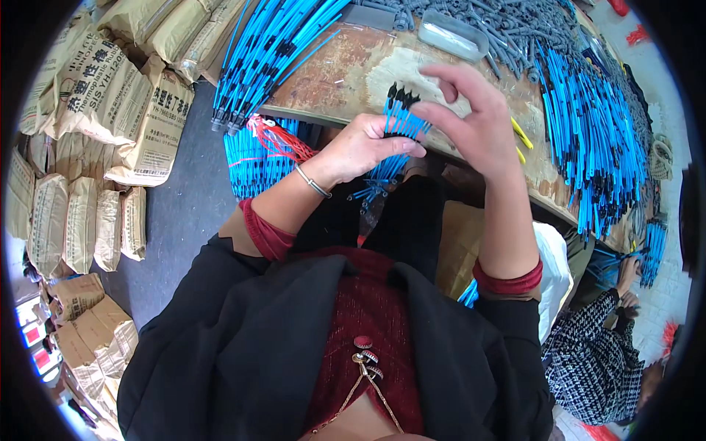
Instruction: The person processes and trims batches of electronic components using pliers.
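holding blue sticks (401,123), maybe half-done, left hand (362,151) has a snug grip, right hand (482,121) is wide; more sticks (581,121) seem left.

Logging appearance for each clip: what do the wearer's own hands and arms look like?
The left hand and right hand are ungloved. A silvery bangle circles the left wrist. Dark red cuffs gather on both forearms, beneath black outer sleeves.

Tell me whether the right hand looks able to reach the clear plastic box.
Probably yes: the right hand looks empty and open, and nothing seems to block its way across the wooden table to the clear plastic box.
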Demonstrator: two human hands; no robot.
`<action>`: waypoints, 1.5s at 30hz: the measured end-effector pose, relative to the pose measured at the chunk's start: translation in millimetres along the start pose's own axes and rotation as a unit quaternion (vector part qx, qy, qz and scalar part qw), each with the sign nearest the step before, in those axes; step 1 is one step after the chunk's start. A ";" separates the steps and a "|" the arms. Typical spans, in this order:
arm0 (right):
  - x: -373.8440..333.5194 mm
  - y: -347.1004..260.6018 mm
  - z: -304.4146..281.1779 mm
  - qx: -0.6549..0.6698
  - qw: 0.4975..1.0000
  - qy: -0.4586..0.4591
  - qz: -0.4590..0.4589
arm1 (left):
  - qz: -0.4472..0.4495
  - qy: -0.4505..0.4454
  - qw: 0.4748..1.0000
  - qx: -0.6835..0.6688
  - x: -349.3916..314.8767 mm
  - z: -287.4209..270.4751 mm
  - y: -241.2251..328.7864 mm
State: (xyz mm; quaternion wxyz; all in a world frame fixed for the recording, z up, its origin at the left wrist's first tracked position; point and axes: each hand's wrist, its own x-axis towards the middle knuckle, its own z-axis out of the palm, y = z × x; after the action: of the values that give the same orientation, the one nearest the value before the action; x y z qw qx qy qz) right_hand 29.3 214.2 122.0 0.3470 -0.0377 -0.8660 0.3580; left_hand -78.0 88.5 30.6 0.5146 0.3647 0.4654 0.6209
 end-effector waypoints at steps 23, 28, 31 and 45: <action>-6.4 17.7 19.6 -0.038 0.991 -0.101 -0.077 | -0.029 -0.041 0.999 0.003 -5.2 -5.7 3.1; -10.5 1.8 19.2 -0.029 0.998 -0.004 0.062 | -0.034 -0.025 0.998 -0.041 -1.3 -4.1 -2.1; -18.7 6.1 7.1 -0.006 0.973 0.185 0.141 | -0.032 -0.013 0.998 -0.055 1.5 -1.7 -3.6; -60.9 -19.2 7.3 0.058 0.984 0.113 0.126 | -0.081 0.044 0.994 -0.057 5.7 7.8 5.2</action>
State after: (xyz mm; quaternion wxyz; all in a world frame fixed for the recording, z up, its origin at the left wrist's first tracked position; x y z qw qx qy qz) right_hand 74.4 176.5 95.8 0.3962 -0.1665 -0.7873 0.4421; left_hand -73.5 95.4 37.8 0.5624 0.2679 0.4794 0.6182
